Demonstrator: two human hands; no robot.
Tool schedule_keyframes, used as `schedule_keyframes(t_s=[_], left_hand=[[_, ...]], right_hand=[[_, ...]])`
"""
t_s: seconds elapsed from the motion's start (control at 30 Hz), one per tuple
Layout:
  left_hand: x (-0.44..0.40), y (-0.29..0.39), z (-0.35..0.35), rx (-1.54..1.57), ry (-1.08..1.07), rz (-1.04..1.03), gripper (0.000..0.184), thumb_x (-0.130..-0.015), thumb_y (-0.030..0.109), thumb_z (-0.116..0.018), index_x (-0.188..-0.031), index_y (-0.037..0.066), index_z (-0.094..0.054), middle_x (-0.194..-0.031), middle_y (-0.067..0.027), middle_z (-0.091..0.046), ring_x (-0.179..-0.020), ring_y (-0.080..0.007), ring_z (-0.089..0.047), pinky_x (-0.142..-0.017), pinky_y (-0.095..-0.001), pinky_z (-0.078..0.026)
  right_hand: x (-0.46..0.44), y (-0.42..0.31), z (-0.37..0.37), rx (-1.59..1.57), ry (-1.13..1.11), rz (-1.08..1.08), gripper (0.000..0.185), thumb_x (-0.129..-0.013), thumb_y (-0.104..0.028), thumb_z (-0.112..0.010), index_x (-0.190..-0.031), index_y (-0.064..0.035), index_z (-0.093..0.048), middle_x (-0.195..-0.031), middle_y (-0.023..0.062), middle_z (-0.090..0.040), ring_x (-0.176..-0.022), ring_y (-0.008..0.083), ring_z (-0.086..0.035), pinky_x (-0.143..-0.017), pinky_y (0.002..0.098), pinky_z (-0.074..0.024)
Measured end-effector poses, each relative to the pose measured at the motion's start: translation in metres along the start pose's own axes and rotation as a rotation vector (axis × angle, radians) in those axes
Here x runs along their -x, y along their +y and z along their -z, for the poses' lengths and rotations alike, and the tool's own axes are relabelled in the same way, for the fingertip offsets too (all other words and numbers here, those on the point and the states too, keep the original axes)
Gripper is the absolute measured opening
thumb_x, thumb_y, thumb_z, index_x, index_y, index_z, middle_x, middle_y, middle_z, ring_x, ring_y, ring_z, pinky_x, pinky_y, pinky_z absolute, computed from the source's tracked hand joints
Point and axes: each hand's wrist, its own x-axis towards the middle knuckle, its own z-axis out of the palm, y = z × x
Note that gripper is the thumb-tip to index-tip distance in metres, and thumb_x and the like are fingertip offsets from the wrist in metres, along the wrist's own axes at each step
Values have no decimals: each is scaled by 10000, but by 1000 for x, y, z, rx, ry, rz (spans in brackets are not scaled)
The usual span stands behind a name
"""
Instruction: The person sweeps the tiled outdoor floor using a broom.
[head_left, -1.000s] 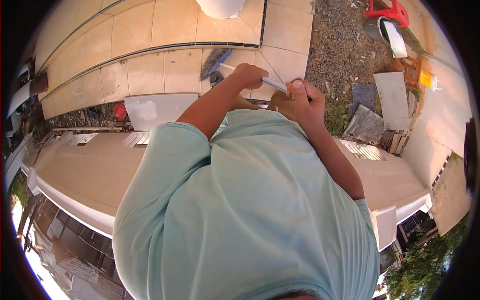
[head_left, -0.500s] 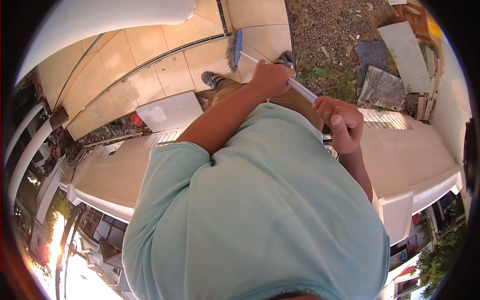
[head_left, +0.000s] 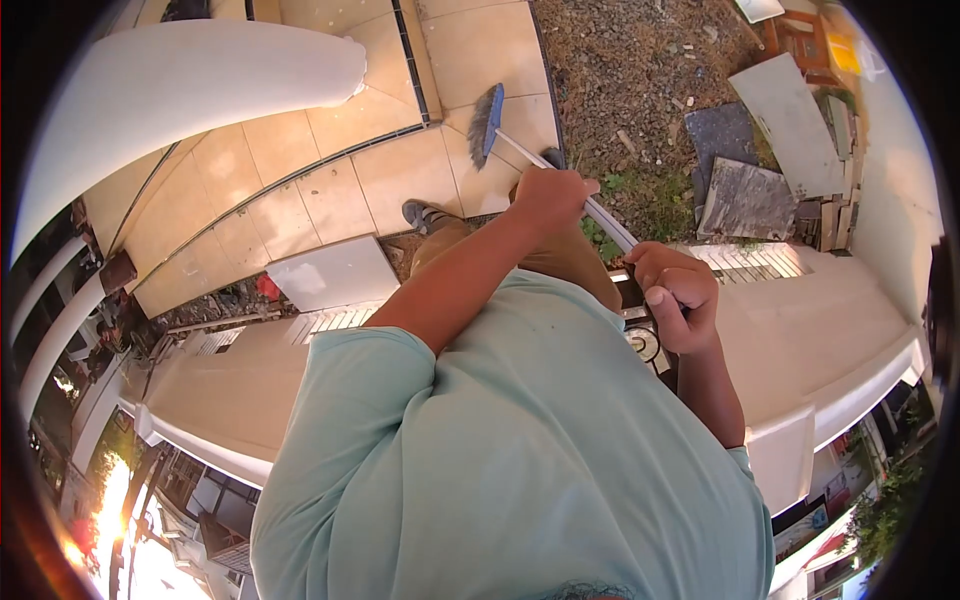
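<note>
A broom with a blue head and grey bristles (head_left: 487,127) is in the head view, its bristles at the tiled floor (head_left: 405,180) ahead of my feet. Its pale handle (head_left: 612,224) slants back toward my body on the right. Partway down the handle, my left hand (head_left: 553,205) is closed around it. My right hand (head_left: 682,295) is curled shut near the handle's upper end, with the thumb on the near side. Below the broom head stands my left shoe (head_left: 430,215); my right foot is mostly hidden behind my left hand.
A dark-edged step (head_left: 425,95) runs along the tiles. A thick white rounded shape (head_left: 200,95) fills the upper left. Gravelly ground (head_left: 640,90) borders the tiles on the right, with leaning boards (head_left: 790,120) beyond. A white panel (head_left: 333,275) lies at left.
The broom head has shifted right and farther from me across the tiles. Both hands still hold the handle. The view has tilted, so the floor and hands appear lower.
</note>
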Motion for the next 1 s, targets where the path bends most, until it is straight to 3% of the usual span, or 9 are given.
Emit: schedule_keyframes(t_s=[0.13, 0.27, 0.37, 0.47, 0.57, 0.73, 0.87, 0.93, 1.0], left_hand=[[4, 1, 25, -32, 96, 37, 187, -824, 271, -666, -1005, 248, -703, -835, -19, -700, -772, -254, -709, -565, -453, -511], [19, -46, 10, -216, 232, 256, 147, -861, 286, -642, -979, 217, -696, -886, -3, -727, -808, -245, -714, -679, -429, -538], [21, -76, -21, 21, 189, 413, 156, -891, 289, -616, -990, 197, -694, -938, -32, -734, -868, -278, -717, -753, -417, -555], [-9, -73, -64, 194, 193, 239, 166, -905, 294, -602, -993, 188, -693, -989, -80, -729, -900, -305, -714, -766, -425, -568], [-49, -15, -27, 109, 28, 130, 195, -913, 360, -597, -1007, 228, -705, -997, -67, -721, -901, -296, -701, -718, -460, -544], [-81, 32, 50, -217, -102, -56, 356, -909, 471, -607, -1173, 248, -688, -1175, -55, -700, -1088, -275, -660, -822, -476, -522], [-77, -28, 105, 16, -264, 74, 618, -886, 567, -626, -1408, 249, -538, -1356, -84, -618, -1231, -293, -591, -987, -439, -485], [-60, -102, 107, 53, -78, 205, 596, -878, 579, -611, -1375, 253, -569, -1254, -91, -675, -1172, -296, -628, -996, -436, -483], [-28, -177, 110, 153, -4, 432, 593, -893, 532, -615, -1379, 194, -570, -1256, -118, -675, -1195, -295, -620, -1007, -418, -478]], right_hand=[[-16, -10, 4, -46, -63, 92, 365, -836, -13, -666, -603, -29, -385, -577, 68, -394, -565, 253, -434, -723, 399, -490], [-40, 44, -33, 67, -131, 33, 382, -849, -67, -689, -596, -35, -405, -567, 64, -424, -568, 240, -457, -619, 375, -449], [-43, 57, -59, 191, -159, 49, 370, -843, -21, -670, -593, -31, -398, -570, 66, -397, -560, 251, -424, -566, 375, -401], [-34, 58, -51, 238, -123, 160, 381, -824, -28, -699, -587, -38, -401, -568, 56, -397, -552, 248, -412, -522, 394, -346], [-23, 35, -9, 422, -34, -4, 377, -811, -93, -733, -562, -72, -451, -547, 62, -445, -557, 279, -491, -537, 412, -407], [-23, -22, 12, 533, 65, 104, 373, -817, -84, -727, -563, -75, -454, -534, 62, -432, -523, 272, -463, -513, 395, -381], [-23, -35, 29, 470, 255, 254, 390, -808, -36, -720, -571, -70, -412, -514, 53, -409, -456, 238, -406, -455, 344, -307], [-34, -44, 40, 358, 578, 347, 405, -859, -16, -692, -597, -65, -387, -525, 31, -431, -457, 153, -390, -452, 307, -290], [-50, -55, 52, 251, 658, 334, 416, -917, -9, -646, -627, -60, -353, -550, 1, -451, -495, 81, -386, -466, 279, -289]])
